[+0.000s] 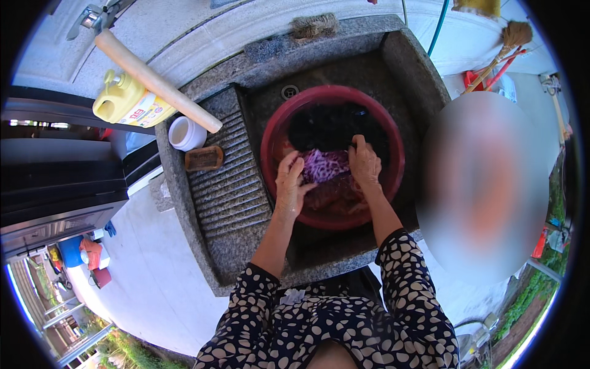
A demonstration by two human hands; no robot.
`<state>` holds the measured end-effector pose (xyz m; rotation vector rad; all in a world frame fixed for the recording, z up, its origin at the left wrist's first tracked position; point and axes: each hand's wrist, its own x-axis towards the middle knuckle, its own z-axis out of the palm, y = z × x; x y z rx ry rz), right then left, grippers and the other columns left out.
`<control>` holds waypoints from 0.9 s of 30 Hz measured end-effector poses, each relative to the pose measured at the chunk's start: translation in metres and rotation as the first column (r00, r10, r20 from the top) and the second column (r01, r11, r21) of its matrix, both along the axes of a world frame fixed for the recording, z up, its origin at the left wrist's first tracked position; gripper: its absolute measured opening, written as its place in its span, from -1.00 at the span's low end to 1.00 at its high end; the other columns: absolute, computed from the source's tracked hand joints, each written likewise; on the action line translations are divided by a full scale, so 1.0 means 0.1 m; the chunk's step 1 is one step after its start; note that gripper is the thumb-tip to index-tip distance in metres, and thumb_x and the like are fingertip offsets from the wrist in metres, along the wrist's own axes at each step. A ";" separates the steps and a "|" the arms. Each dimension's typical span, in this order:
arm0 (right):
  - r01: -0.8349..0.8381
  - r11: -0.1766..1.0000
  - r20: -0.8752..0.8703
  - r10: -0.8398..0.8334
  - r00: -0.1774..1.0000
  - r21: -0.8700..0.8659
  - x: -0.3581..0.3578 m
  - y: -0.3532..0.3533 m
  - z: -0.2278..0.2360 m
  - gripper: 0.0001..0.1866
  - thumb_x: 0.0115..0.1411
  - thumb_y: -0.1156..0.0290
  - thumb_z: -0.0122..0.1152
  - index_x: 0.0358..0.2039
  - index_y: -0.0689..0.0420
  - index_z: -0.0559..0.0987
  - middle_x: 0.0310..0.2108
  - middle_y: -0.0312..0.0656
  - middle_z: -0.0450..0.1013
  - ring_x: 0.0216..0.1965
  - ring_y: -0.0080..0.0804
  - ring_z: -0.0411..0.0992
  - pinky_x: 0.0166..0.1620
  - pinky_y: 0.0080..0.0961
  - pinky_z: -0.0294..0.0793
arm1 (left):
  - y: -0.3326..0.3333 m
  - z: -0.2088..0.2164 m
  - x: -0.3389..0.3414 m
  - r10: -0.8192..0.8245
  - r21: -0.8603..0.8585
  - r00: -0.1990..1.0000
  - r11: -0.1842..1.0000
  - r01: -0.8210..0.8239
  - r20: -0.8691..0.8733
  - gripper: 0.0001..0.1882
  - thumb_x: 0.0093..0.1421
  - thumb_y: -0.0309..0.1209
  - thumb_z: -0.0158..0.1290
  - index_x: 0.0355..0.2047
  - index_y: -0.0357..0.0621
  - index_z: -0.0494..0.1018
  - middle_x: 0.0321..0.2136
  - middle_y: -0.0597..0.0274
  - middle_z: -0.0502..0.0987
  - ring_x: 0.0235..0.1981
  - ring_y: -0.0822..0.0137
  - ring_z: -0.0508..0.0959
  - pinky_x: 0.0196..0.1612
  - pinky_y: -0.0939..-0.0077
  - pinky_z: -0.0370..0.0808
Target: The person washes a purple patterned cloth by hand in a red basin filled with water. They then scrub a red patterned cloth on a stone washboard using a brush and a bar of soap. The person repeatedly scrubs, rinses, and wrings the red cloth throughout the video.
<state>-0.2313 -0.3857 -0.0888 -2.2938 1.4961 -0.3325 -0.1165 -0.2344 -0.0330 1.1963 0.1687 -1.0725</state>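
A red plastic basin (268, 138) stands in a stone sink (424, 67), holding water and dark, soaked fabric (332, 123). Over the water is a purple-and-white patterned cloth (324, 165), bunched and wet. My left hand (289, 183) grips its left side, the cloth lying between thumb and fingers. At the cloth's right side, my right hand (365, 162) has its fingers curled down onto it; the fingertips are partly hidden. Reddish-brown fabric (335, 194) shows in the water below the purple cloth.
Left of the basin is a ridged stone washboard (224, 178). A scrubbing brush (204, 158), a white cup (187, 133) and a yellow detergent jug (132, 101) are beside it, under a wooden handle (157, 81). A fibre scrubber (314, 26) rests on the back rim. A blurred shape (485, 184) is at right.
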 end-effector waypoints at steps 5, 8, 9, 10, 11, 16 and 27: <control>-0.178 0.979 -0.122 0.166 0.979 -0.101 0.02 0.12 0.08 -0.58 0.09 0.20 0.20 0.02 -0.34 0.47 -0.04 -0.16 0.26 -0.05 -0.05 0.34 -0.23 0.06 0.46 | 0.10 -0.59 0.08 -0.056 0.198 0.912 0.980 -0.028 0.406 -0.43 0.13 -0.43 0.20 0.16 -0.05 0.30 -0.07 0.13 0.44 -0.15 0.34 0.51 -0.12 0.40 0.50; -0.228 0.970 -0.183 0.210 0.960 -0.086 0.17 0.31 -0.22 -0.59 0.05 0.23 0.21 -0.03 -0.31 0.50 -0.10 -0.23 0.30 -0.07 -0.11 0.34 -0.23 0.06 0.45 | 0.10 -1.07 -0.06 -0.418 0.454 0.489 0.890 0.049 0.765 -0.53 0.07 -0.48 0.20 0.03 -0.20 0.42 -0.05 0.01 0.49 -0.23 0.26 0.57 -0.15 0.41 0.50; -0.226 0.971 -0.209 0.206 0.956 -0.075 0.16 0.35 -0.37 -0.59 0.03 0.23 0.22 -0.04 -0.30 0.50 -0.09 -0.25 0.30 -0.07 -0.11 0.34 -0.24 0.06 0.45 | 0.09 -1.10 -0.10 -0.568 0.591 0.268 0.807 -0.006 0.778 -0.54 0.05 -0.49 0.19 0.00 -0.24 0.44 -0.09 -0.02 0.53 -0.26 0.26 0.59 -0.16 0.42 0.50; -0.314 0.943 -0.237 0.282 0.930 -0.112 0.13 0.39 -0.44 -0.52 0.00 0.29 0.21 0.01 -0.32 0.50 -0.14 -0.26 0.40 -0.16 -0.11 0.41 -0.22 -0.02 0.47 | 0.09 -1.11 -0.08 -0.606 0.635 0.332 0.772 0.024 0.723 -0.57 0.05 -0.49 0.19 -0.03 -0.25 0.46 -0.14 -0.02 0.55 -0.26 0.24 0.59 -0.16 0.42 0.50; -0.385 0.921 -0.219 0.364 0.905 -0.056 0.10 0.34 -0.54 -0.51 -0.01 0.32 0.20 0.00 -0.32 0.52 -0.19 -0.22 0.44 -0.20 -0.08 0.43 -0.21 -0.06 0.47 | 0.10 -1.11 -0.05 -0.638 0.675 0.392 0.736 0.058 0.662 -0.60 0.04 -0.49 0.18 -0.07 -0.27 0.48 -0.19 -0.01 0.58 -0.27 0.22 0.60 -0.17 0.42 0.50; -0.319 0.662 0.347 0.095 0.933 0.678 0.01 -0.08 -0.33 -0.61 0.03 0.52 0.09 -0.08 0.04 0.60 -0.28 -0.23 0.56 -0.28 -0.37 0.50 -0.11 -0.43 0.46 | 0.26 -1.02 0.13 -0.377 0.387 0.758 0.905 0.179 0.532 -0.65 0.15 -0.34 0.09 -0.08 -0.25 0.51 -0.24 0.07 0.62 -0.17 0.05 0.59 -0.05 0.31 0.47; -0.547 0.820 0.548 0.539 0.640 -0.168 0.34 1.34 1.08 -0.85 -0.09 0.40 0.29 -0.58 0.15 0.49 -0.51 -0.12 0.30 -0.43 -0.18 0.37 -0.36 -0.41 0.42 | 0.36 -0.68 0.04 -0.359 -0.762 0.778 0.607 -0.225 -0.515 -0.54 0.31 0.03 -0.19 -0.05 -0.02 0.44 -0.13 0.17 0.54 -0.06 0.11 0.52 0.00 0.07 0.48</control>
